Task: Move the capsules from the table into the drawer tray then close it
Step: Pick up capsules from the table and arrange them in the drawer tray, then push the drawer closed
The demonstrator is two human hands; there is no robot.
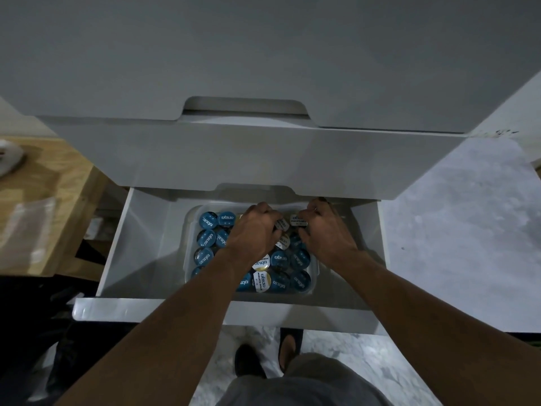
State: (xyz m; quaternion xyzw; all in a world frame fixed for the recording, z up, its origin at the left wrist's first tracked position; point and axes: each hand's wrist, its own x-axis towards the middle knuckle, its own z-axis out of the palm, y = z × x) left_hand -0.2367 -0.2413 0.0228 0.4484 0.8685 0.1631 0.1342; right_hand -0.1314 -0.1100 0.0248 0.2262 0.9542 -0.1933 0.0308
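**A:** Where are the capsules seen?

**B:** Blue-lidded capsules (225, 219) are packed lid-up in a clear plastic tray (188, 230), which is set inside the open white drawer (140, 230). A few white-and-gold capsules (262, 281) are mixed in towards the tray's 6 o'clock edge.

**A:** And how are the hands placed?

**B:** Both are lowered over the tray's far end. The left hand (257, 230) is found at about 12 o'clock of the tray. Its fingers are curled down, and a white-lidded capsule (282, 224) is pinched at the fingertips. The right hand (325, 230) is found at about 1 o'clock, just beside the left. Its fingers are curled as well, and a second white-lidded capsule (297, 220) is gripped there.

**A:** Are the hands touching?

**B:** That cannot be told; the narrow space between them is filled by the two held capsules.

**A:** What else is shown?

**B:** A closed drawer front (234, 159) is seen at the open drawer's 12 o'clock. A wooden table (44, 230) is seen at 9 o'clock, and pale marbled floor (453, 230) at 3 o'clock. A sandalled foot (289, 347) is seen at 6 o'clock.
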